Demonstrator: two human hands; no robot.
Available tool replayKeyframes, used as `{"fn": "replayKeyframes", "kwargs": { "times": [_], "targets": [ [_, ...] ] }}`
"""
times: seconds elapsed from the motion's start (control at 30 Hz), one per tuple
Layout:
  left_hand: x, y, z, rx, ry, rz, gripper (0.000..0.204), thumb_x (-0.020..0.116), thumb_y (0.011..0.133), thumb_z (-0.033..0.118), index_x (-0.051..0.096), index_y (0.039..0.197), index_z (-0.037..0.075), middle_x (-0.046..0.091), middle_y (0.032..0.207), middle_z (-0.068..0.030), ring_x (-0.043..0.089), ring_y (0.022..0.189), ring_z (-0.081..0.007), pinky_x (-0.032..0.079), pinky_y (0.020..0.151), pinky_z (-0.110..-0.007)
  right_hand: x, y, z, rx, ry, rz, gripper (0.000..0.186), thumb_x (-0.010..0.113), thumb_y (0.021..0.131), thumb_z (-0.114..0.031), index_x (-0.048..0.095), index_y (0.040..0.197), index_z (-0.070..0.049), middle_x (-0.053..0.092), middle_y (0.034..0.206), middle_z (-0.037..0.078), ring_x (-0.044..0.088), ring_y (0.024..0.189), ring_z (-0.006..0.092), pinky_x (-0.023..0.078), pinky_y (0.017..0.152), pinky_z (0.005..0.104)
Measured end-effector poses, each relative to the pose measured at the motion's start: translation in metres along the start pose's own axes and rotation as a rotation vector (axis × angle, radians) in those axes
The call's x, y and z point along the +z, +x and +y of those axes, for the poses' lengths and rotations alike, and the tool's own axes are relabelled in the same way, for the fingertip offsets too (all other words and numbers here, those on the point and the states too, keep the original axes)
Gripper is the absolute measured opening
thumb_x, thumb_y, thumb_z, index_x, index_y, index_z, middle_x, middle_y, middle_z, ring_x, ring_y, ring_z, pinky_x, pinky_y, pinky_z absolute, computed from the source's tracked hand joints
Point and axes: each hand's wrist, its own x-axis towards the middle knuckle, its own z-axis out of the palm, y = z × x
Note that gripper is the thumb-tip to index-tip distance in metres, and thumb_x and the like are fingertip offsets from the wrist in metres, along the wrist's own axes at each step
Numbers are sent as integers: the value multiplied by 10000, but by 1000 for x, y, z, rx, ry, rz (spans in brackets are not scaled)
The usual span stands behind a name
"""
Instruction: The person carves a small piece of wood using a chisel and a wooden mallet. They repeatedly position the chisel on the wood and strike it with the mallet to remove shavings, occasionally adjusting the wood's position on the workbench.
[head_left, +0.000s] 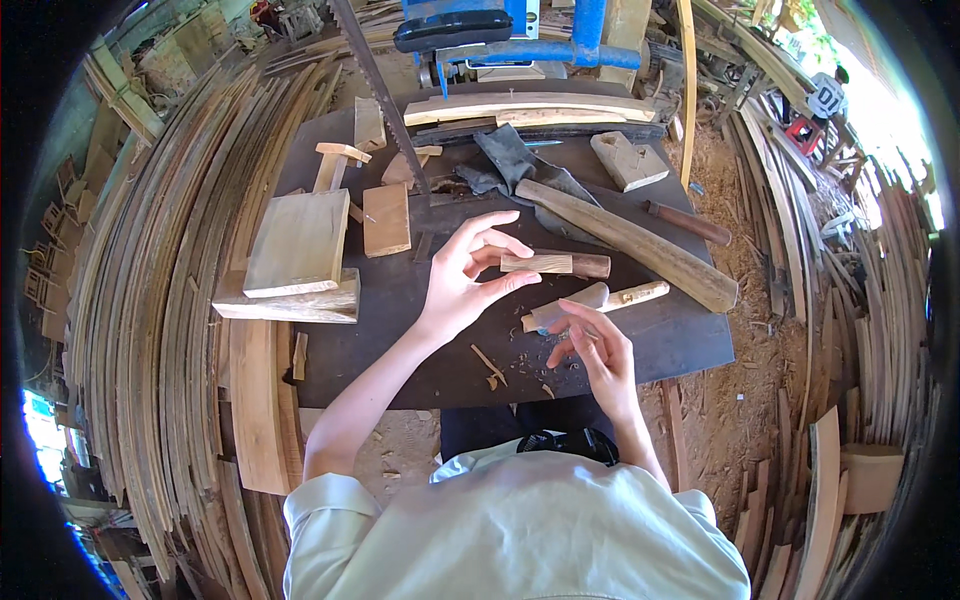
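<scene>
My left hand (470, 270) holds a short wooden piece (555, 264), pale at one end and darker at the other, between thumb and fingers above the dark worktop (420, 370). My right hand (595, 355), fingers curved and apart, holds nothing just below a grey tool with a pale wooden handle (637, 294). Small shavings lie left of it. A long rounded wooden piece (650, 255) lies diagonally behind, beside crumpled dark cloth (510, 155).
A toothed saw blade (370, 75) rises before a blue-framed machine (590, 35). Boards (295, 240) and wood blocks (628, 160) sit on the worktop. Long timber strips (170, 300) line both sides. Other people sit at upper left (268, 18) and upper right (825, 98).
</scene>
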Motion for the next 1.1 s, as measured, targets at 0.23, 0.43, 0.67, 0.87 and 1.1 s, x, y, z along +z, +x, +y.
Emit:
{"fn": "replayKeyframes", "kwargs": {
  "times": [0.23,0.43,0.67,0.87,1.1],
  "targets": [
    [6,-2,5,-13,-45,-97,629,706,769,-50,399,1314,20,611,1004,-99,614,957,-165,521,862,-293,1,1,-1,-11,21,-16,353,487,961,-56,451,1304,21,606,1022,131,610,748,152,498,685,260],
    [10,-6,19,-182,-52,-178,685,692,792,-23,340,1377,44,675,943,-109,656,942,-187,536,846,-310,6,4,-5,-76,37,67,362,526,943,-57,428,1274,53,610,1033,141,601,747,157,498,675,262],
    [14,-10,22,-282,-177,-232,587,616,883,41,322,1391,54,675,1023,-148,645,962,-171,525,830,-287,2,-1,-1,-3,23,107,185,565,932,-101,573,991,74,637,813,137,590,625,143,473,564,246],
    [12,-11,18,-310,-126,-255,468,535,932,48,351,1362,30,676,1020,-161,633,970,-159,510,821,-287,7,-3,-5,42,69,129,172,563,933,-100,582,954,70,630,747,126,570,556,132,449,504,229],
    [14,-12,16,-260,-80,-322,408,519,949,82,388,1330,18,677,1009,-160,629,964,-141,514,795,-277,9,-2,-3,38,41,135,176,559,937,-104,581,955,70,625,735,125,565,544,123,442,490,220]
  ]
}}
